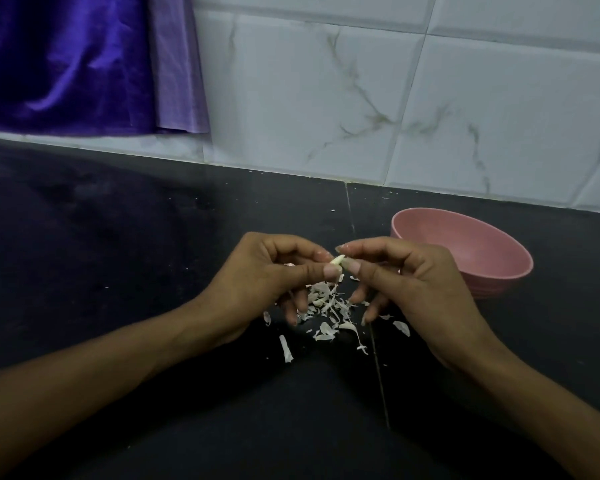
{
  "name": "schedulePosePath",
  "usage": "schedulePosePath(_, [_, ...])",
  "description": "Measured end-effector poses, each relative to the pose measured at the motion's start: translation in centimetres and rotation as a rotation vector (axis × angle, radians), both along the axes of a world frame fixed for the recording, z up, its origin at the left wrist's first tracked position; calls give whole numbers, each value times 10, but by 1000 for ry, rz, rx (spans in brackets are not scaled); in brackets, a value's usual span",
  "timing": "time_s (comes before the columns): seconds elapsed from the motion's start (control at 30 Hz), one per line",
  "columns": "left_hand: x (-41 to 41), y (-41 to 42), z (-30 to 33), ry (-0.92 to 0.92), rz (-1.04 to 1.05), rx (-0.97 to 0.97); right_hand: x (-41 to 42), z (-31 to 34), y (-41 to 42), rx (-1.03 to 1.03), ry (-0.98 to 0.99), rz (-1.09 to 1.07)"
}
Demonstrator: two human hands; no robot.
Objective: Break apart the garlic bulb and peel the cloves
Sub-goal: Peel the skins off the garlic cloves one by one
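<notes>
A small pale garlic clove (337, 260) is pinched between the fingertips of both hands, a little above the dark counter. My left hand (274, 275) holds it with thumb and forefinger from the left. My right hand (406, 282) grips its other end with thumb and forefinger. Below the hands lies a heap of white papery garlic skins (326, 306), with a few loose strips (286, 348) nearer to me. No whole bulb is visible; my palms hide what else they may hold.
A pink bowl (471, 271) stands on the black counter (118, 254) just right of my right hand; its inside looks bare where visible. A marbled white tile wall (361, 98) runs behind. Purple cloth (66, 64) hangs at the upper left.
</notes>
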State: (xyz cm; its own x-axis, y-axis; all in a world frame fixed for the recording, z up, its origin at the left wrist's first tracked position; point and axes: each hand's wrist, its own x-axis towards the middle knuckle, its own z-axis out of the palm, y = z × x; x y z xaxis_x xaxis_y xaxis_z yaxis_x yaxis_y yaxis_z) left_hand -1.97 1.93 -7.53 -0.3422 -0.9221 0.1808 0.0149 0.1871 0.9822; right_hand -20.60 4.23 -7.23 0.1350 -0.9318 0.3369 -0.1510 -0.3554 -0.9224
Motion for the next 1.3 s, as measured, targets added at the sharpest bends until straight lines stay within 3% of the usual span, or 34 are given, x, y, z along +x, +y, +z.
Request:
schedulePosePath(0.13, [0, -1, 1, 47, -115, 225, 0, 1, 1, -36, -4, 22])
schedulePosePath(0.33, [-1, -2, 3, 77, -198, 362, -2, 4, -1, -21, -25, 54])
schedulePosePath(0.7, [-2, -1, 2, 111, -242, 466, 0, 1, 2, -92, 113, 94])
schedulePosePath(1.1, [-2, -5, 3, 238, -203, 461, 2, 0, 2, -125, 115, 63])
schedulePosePath(1.3, [0, -6, 2, 261, -211, 480, -2, 3, 0, -175, 66, -54])
